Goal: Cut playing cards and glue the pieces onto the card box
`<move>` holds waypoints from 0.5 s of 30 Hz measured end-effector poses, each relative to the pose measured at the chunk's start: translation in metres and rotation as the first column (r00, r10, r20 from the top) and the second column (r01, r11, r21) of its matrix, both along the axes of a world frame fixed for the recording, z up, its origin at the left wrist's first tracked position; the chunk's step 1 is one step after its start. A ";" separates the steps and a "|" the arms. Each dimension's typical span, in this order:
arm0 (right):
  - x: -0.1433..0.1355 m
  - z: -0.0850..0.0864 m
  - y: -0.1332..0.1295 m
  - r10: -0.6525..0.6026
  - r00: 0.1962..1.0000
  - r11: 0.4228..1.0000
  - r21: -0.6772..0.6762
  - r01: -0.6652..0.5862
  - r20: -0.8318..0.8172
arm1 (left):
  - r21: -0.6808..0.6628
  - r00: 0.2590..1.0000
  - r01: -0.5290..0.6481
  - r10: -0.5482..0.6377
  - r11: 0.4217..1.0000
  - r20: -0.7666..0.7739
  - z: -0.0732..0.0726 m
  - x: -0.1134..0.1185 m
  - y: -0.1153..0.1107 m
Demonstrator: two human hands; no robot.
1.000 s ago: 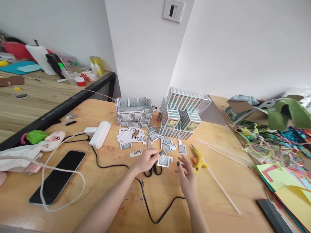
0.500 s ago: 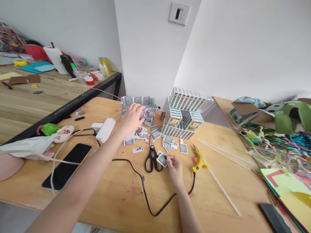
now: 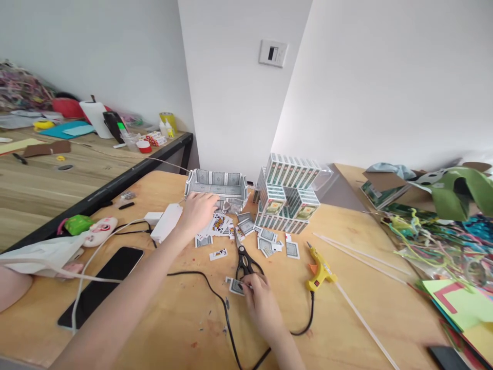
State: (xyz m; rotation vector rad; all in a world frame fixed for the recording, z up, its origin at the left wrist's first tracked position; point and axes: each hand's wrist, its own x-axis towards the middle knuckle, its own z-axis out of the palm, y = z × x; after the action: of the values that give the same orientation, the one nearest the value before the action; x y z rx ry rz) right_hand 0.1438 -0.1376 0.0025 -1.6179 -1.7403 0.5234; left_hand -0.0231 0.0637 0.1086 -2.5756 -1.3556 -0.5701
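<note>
A grey-patterned open box built from playing cards [image 3: 217, 178] stands at the back of the wooden table. My left hand [image 3: 199, 211] is at its front edge, fingers bent over the near wall; the grip is partly hidden. My right hand [image 3: 262, 300] pinches a grey-backed playing card [image 3: 235, 287] just above the table, beside the handles of black scissors [image 3: 246, 263]. Loose cards [image 3: 220, 224] lie face up in front of the box, and several face-down cards [image 3: 266, 241] lie right of the scissors. A yellow glue gun [image 3: 320, 270] rests to the right, a clear glue stick behind it.
Stacked card packs [image 3: 287, 192] rise at the back right. A black phone [image 3: 102, 282], a white power strip [image 3: 167, 223] and white cables lie left. The glue gun's black cord [image 3: 227, 313] loops across the front. Craft wires and coloured paper [image 3: 458, 303] crowd the right.
My left hand has come down from above the card box onto its front edge, and the box has turned slightly. My right hand has moved the card nearer and left, below the scissors.
</note>
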 end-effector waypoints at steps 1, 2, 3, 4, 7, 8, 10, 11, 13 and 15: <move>0.004 0.000 -0.002 -0.017 1.000 1.000 -0.003 0.017 0.021 | 0.011 1.000 0.013 -0.014 1.000 0.021 0.004 -0.003 -0.008; 0.008 0.000 -0.004 -0.034 0.999 0.999 -0.017 0.034 0.033 | 0.021 0.999 0.021 -0.022 1.000 0.048 0.009 -0.006 -0.016; 0.012 0.000 -0.007 -0.053 0.998 0.998 -0.037 0.055 0.038 | 0.025 0.997 0.030 -0.032 0.999 0.072 0.013 -0.009 -0.024; 0.016 -0.001 -0.011 -0.079 0.996 0.995 -0.057 0.081 0.038 | 0.022 0.995 0.046 -0.048 0.999 0.088 0.017 -0.012 -0.031; 0.033 -0.007 -0.022 -0.184 0.982 0.981 -0.050 0.186 0.039 | -0.017 0.988 0.109 -0.107 0.994 0.112 0.025 -0.018 -0.049; 0.039 -0.009 -0.025 -0.233 0.972 0.972 -0.023 0.234 0.035 | -0.036 0.986 0.122 -0.117 0.992 0.115 0.025 -0.019 -0.054; 0.052 -0.012 -0.032 -0.320 0.947 0.947 0.022 0.319 0.042 | -0.083 0.984 0.142 -0.131 0.986 0.121 0.020 -0.018 -0.062; 0.059 -0.013 -0.035 -0.346 0.937 0.938 0.031 0.345 0.047 | -0.106 0.983 0.146 -0.132 0.984 0.127 0.016 -0.017 -0.066; 0.071 -0.014 -0.039 -0.373 0.927 0.928 0.025 0.372 0.042 | -0.143 0.978 0.166 -0.143 0.976 0.153 0.005 -0.014 -0.072; 0.079 -0.014 -0.042 -0.400 0.916 0.916 0.024 0.400 0.020 | -0.171 0.975 0.176 -0.148 0.969 0.164 -0.009 -0.011 -0.076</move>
State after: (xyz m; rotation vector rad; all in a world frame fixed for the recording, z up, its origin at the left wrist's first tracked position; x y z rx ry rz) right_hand 0.2231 -0.1797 -0.0118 -1.9075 -1.3681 0.2868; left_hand -0.0338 -0.0128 0.0996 -2.8662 -1.3051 -0.7094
